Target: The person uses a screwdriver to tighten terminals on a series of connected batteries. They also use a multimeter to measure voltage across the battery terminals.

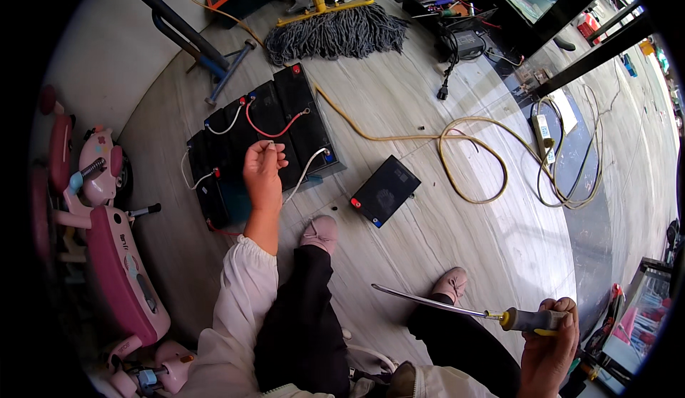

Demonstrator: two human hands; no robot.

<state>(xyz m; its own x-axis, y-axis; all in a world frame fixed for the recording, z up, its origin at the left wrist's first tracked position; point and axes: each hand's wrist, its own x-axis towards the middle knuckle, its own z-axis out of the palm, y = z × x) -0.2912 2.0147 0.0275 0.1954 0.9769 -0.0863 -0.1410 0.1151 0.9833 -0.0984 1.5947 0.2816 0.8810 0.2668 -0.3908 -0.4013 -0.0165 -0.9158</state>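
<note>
A group of black batteries stands on the floor, linked by red and white wires with ring ends at red and blue terminals. My left hand is raised in front of them with fingertips pinched; a tiny pale item may be between them, too small to name. In my right hand is a long screwdriver with a grey and yellow handle, its shaft pointing left over my legs. A separate black battery lies on the floor between the group and my right foot.
A pink child's vehicle is at left, a mop and metal stand at back. Cables and a power strip lie at right, near a glass-and-metal frame. Tools and a charger sit at back right.
</note>
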